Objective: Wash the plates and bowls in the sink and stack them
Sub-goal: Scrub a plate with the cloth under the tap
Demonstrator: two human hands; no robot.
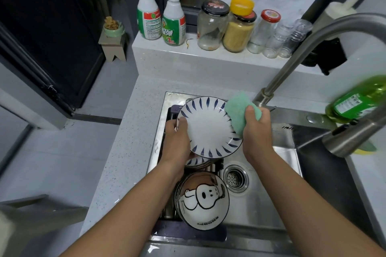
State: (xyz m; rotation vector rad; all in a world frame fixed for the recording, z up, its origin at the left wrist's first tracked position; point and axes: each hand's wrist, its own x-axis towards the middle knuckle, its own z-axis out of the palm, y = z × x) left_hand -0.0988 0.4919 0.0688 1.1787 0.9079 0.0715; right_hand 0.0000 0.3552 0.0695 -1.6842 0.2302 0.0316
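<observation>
Left hand (177, 142) pinches the striped plate (208, 126) by its rim; right hand (258, 131) fingers clamp the green sponge (238, 112) against it; cartoon bowl (203, 200) looks unwashed below.

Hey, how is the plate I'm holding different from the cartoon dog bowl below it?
The plate is shallow with blue leaf strokes around its rim; the cartoon dog bowl is deeper, dark-rimmed, with a dog drawn inside. The plate is held tilted by the left hand while the right hand presses a green sponge on it; the bowl rests untouched. Both are round and white inside.
</observation>
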